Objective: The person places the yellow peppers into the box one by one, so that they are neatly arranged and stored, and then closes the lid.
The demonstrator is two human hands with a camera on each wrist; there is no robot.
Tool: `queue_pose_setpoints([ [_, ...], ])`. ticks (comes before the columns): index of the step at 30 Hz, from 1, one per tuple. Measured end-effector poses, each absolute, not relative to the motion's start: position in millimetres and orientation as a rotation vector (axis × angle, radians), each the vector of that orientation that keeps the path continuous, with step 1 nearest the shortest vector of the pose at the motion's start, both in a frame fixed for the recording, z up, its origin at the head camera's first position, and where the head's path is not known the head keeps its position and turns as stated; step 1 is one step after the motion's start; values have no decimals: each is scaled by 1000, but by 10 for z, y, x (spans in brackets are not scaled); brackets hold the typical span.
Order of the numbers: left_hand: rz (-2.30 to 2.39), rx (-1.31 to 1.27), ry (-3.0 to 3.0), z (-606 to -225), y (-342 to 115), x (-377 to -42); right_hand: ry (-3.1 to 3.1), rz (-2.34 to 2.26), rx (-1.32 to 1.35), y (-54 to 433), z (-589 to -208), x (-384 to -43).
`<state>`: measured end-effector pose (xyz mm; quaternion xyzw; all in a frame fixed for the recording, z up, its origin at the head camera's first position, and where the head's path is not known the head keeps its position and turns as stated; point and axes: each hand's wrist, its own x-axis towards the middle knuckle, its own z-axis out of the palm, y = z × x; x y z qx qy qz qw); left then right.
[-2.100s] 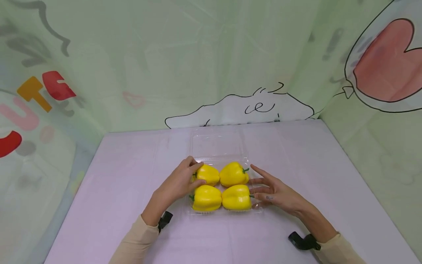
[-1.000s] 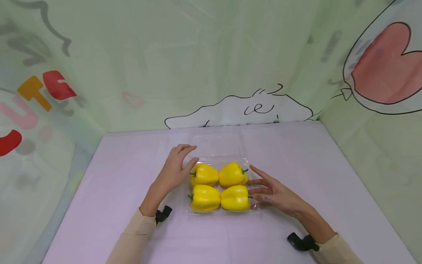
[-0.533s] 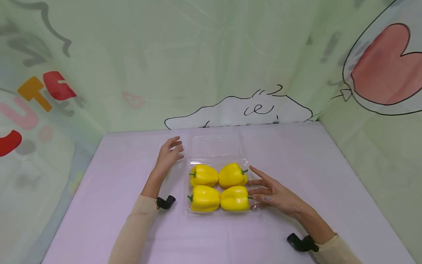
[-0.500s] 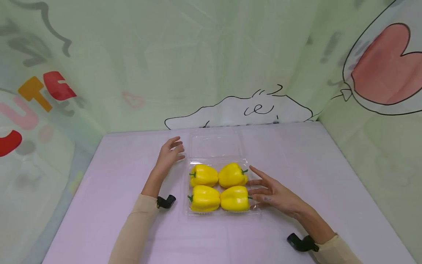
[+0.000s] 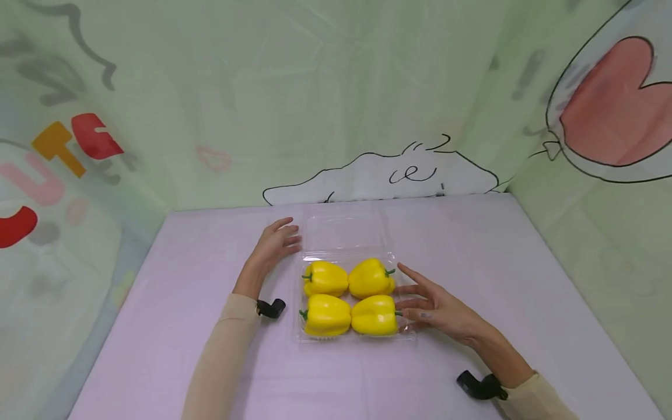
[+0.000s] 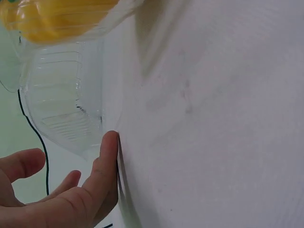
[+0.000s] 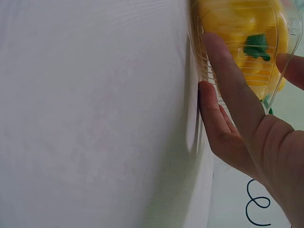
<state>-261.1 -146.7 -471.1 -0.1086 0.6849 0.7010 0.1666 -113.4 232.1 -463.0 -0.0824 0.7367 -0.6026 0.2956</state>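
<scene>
Several yellow bell peppers (image 5: 326, 315) with green stems lie in two rows in the tray of a clear plastic clamshell box (image 5: 315, 339). Its clear lid (image 5: 343, 230) is folded back flat on the table behind. My left hand (image 5: 274, 242) is beside the lid's left edge, fingers extended and holding nothing; in the left wrist view a fingertip (image 6: 110, 137) is close to the lid and the tabletop. My right hand (image 5: 446, 309) rests against the tray's right side with spread fingers. In the right wrist view, fingers (image 7: 232, 80) lie along the ribbed outer wall, with the thumb by the rim.
A pale lilac cloth covers the table (image 5: 504, 262). Green printed curtains (image 5: 336, 105) stand along its back and both sides. A small black wrist camera (image 5: 271, 308) sits on the left wrist, and another black camera (image 5: 480, 385) on the right.
My left hand has left the back left pepper, moved back and left past the box, then slightly right to the lid's edge. The right hand and peppers stay nearly still.
</scene>
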Motion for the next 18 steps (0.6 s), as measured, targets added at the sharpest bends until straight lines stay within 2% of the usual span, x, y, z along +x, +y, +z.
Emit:
queue_pose_setpoints([
  [18, 1897, -259, 1984, -4825, -1451, -2767, 1970, -1589, -215, 2323, -4644, -1155],
])
